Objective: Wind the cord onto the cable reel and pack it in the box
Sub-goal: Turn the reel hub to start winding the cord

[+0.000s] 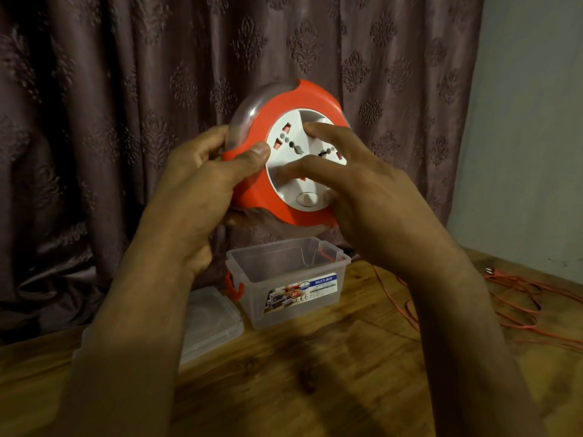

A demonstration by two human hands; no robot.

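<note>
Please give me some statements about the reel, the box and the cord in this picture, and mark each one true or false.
1. The left hand grips the cable reel by its rim. True.
2. The clear box has its lid on. False: the box is open, and the lid lies beside it.
3. The orange cord lies loose on the table. True.
4. The right hand holds the cord. False: its fingers touch the reel's white socket face.

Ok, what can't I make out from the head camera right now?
- Back of the reel: turned away, and the left hand covers its edge.
- Where the cord joins the reel: behind the right hand.
- Cord's far end: cut off by the right edge.
- Lid: partly behind the left forearm.
- Small print on the box label: too small.
</note>
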